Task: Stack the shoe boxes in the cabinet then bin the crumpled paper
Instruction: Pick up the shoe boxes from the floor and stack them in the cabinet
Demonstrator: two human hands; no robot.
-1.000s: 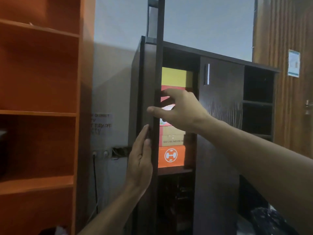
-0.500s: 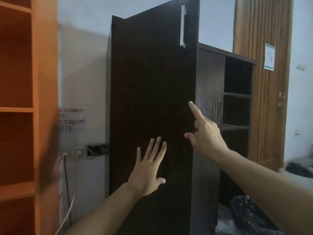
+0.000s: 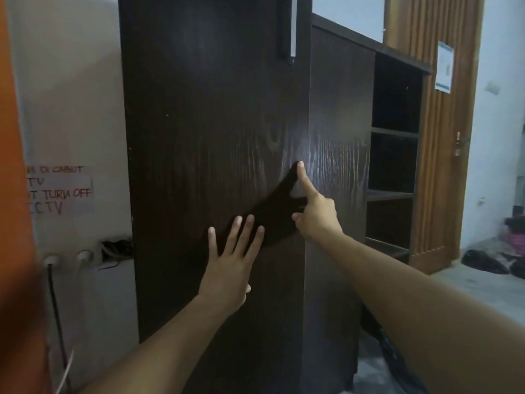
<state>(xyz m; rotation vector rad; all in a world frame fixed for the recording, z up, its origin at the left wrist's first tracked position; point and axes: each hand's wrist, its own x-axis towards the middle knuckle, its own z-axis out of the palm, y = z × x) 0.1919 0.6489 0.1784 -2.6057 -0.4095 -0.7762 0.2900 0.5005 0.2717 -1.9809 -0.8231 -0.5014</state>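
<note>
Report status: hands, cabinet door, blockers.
Left hand flat on cabinet door, fingers spread. Right hand index fingertip at door edge. Both empty. Shoe boxes and paper out of sight. No blockers seen.

Both hands on the cabinet front, with a wall to the left and a door to the right.

The left hand (image 3: 230,268) lies flat on the cabinet door (image 3: 213,137), low and near its right edge; the right hand (image 3: 315,214) is just right of it and higher, one fingertip (image 3: 300,166) at the seam with the next panel (image 3: 338,137). The handle (image 3: 287,38) is above both hands. Open shelves (image 3: 393,163) stand right of the panel, the room door (image 3: 434,166) beyond them. A wall sign (image 3: 61,189) and sockets (image 3: 68,258) are left of the cabinet.
</note>
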